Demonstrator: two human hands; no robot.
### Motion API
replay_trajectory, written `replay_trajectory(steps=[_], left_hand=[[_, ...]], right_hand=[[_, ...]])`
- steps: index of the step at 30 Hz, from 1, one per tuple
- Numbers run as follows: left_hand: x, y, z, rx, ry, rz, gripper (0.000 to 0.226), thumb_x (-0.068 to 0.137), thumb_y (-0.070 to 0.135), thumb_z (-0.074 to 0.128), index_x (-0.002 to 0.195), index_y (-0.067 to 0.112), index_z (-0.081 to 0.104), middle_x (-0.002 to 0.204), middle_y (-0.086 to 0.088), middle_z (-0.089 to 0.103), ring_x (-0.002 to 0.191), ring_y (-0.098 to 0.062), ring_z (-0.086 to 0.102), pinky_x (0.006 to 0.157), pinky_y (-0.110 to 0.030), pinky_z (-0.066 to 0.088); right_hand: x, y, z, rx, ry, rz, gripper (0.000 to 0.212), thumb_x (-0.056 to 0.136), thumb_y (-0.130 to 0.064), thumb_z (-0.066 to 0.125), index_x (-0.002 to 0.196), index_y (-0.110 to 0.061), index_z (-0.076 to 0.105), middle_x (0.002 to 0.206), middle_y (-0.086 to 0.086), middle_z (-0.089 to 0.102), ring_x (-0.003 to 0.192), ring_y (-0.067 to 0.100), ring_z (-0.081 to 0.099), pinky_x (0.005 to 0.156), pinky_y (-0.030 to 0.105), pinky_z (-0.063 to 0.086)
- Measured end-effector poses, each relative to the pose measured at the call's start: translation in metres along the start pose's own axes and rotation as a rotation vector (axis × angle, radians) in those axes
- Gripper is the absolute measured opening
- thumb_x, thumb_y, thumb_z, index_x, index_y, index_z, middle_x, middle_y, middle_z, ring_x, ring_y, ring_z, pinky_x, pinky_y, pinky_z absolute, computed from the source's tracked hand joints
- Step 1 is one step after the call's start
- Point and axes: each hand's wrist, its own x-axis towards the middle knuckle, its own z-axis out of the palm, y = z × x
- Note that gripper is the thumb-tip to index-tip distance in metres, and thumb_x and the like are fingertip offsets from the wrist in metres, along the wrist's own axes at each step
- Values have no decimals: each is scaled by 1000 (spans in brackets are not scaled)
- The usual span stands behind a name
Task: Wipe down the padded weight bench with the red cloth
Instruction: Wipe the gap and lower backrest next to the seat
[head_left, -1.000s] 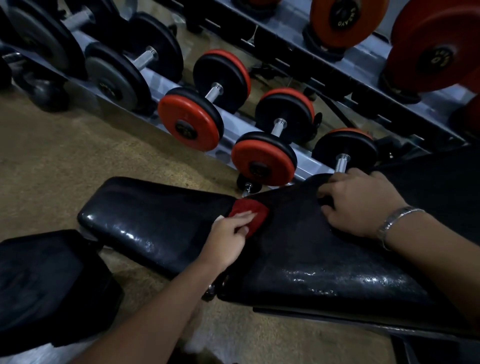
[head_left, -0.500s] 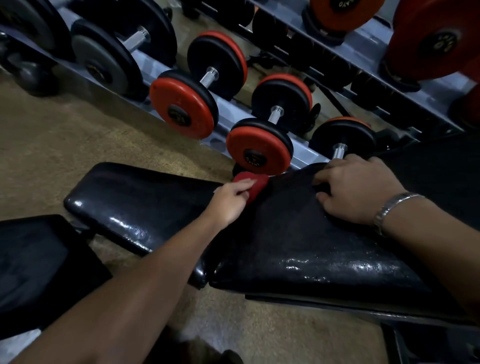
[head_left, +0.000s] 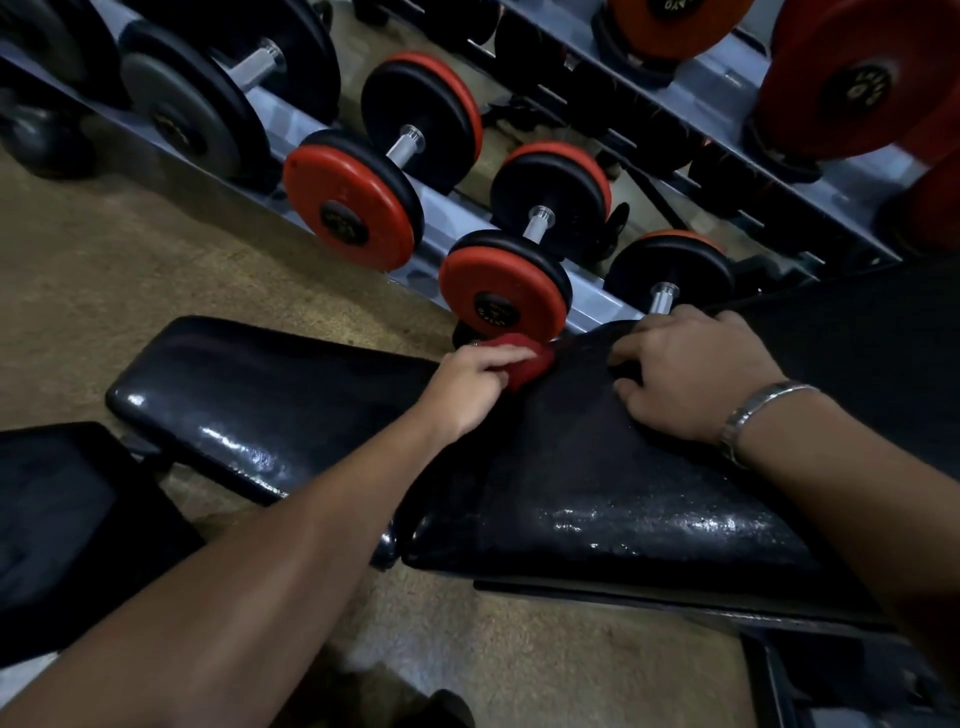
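The black padded weight bench runs across the middle, with a smaller seat pad (head_left: 249, 410) on the left and a longer back pad (head_left: 597, 493) on the right. My left hand (head_left: 470, 387) grips the small red cloth (head_left: 524, 364) and presses it at the far edge of the bench, by the gap between the two pads. My right hand (head_left: 685, 374) lies on the far end of the back pad, fingers curled over its edge, with a silver bracelet on the wrist. The pad surfaces shine as if wet.
A dumbbell rack (head_left: 426, 280) with red and black dumbbells (head_left: 498, 296) stands just behind the bench, close to both hands. Another black pad (head_left: 67, 514) sits at the lower left. Tan floor (head_left: 104, 270) lies to the left and below the bench.
My left hand has pushed the red cloth away from me, from the middle of the bench to its far edge near the rack. My right hand has stayed on the back pad.
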Motion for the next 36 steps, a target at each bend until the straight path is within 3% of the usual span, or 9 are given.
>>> replay_trajectory(steps=[2,6,11,14,17,22,27,32,36], left_hand=[[-16,-16,-8,71,-12,32,42,91,-8,58,117,19,75,132,7,66,130,-2,52,117,-20,30],[-6,-22,-19,127,21,2,39,97,4,56,125,28,69,138,11,60,136,-4,46,119,-23,28],[-23,0,8,165,-7,183,42,93,-5,59,122,22,71,130,16,61,130,5,47,113,-9,23],[-30,-14,-2,179,64,144,39,94,-2,60,123,20,71,133,10,62,134,-4,49,117,-17,25],[-17,0,4,206,60,155,40,96,3,56,126,27,69,140,11,59,137,-1,44,121,-24,24],[-48,0,20,231,6,293,46,93,-3,58,125,28,70,138,10,61,140,-5,40,121,-22,20],[-36,3,12,204,61,171,41,97,3,57,128,27,68,141,9,58,141,-7,41,120,-20,20],[-65,8,27,165,34,282,45,92,-6,59,116,28,74,127,14,64,132,3,46,119,-19,25],[-65,2,9,167,30,201,43,93,-7,58,119,24,73,131,8,65,136,-4,45,119,-19,25]], right_hand=[[0,2,1,0,-3,-6,34,89,-51,47,118,-41,62,126,-9,59,119,20,50,93,40,38],[0,-3,2,-12,8,1,33,89,-49,48,117,-40,62,126,-9,59,118,20,50,92,39,37],[-1,-1,-1,20,-12,6,32,88,-47,50,117,-42,63,126,-7,60,119,21,50,92,41,37],[0,0,-1,21,-23,1,33,89,-48,50,118,-42,63,127,-8,60,120,21,50,92,41,37],[1,-3,-2,21,-21,5,31,88,-46,51,115,-42,64,124,-7,61,119,22,50,92,41,36],[-3,-4,-6,11,-27,20,30,87,-45,52,113,-40,65,123,-5,62,118,22,50,92,41,37],[-5,-8,-7,6,-36,23,32,89,-42,50,115,-35,65,127,-2,60,121,24,49,94,40,37],[-9,-9,-6,-2,-21,29,31,88,-41,51,115,-32,64,125,-1,60,120,25,50,91,39,37],[-11,-7,-6,18,-30,23,31,88,-41,52,115,-29,64,125,0,60,120,26,49,93,40,36]])
